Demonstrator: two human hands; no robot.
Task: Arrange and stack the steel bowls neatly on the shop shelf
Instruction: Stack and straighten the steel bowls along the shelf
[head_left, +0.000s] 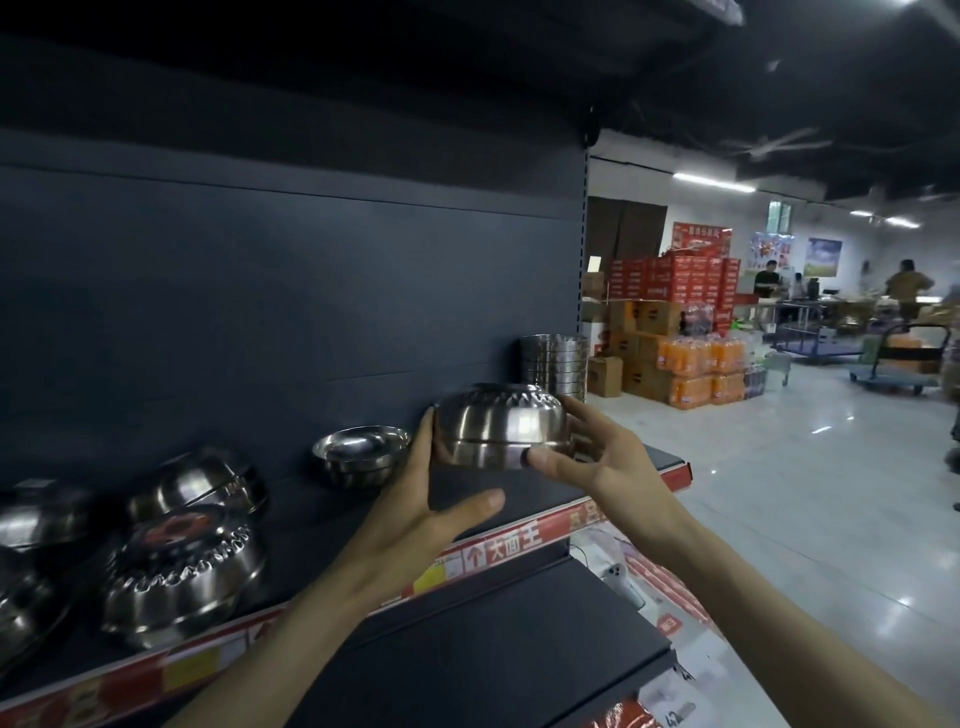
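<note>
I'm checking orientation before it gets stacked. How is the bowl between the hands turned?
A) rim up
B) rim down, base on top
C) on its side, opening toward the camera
B: the held bowl, between the left hand and the right hand, shows its narrow base on top and its wide rim at the bottom.

Steel bowls ranged along a shop shelf, one of them held over it.

An upside-down steel bowl (501, 426) was held over the shelf (332, 530), with the left hand (415, 499) against its left side and the right hand (597, 457) gripping its right. Behind it and to the right, a stack of bowls (555, 364) stood at the shelf's right end. Just left of it, nested upright bowls (361, 454) sat near the back panel. Further left lay a cluster of overturned bowls (182, 571). A lower shelf (493, 639) jutted nearer beneath. Stacked cartons (670, 296) stood on the floor, far right.
</note>
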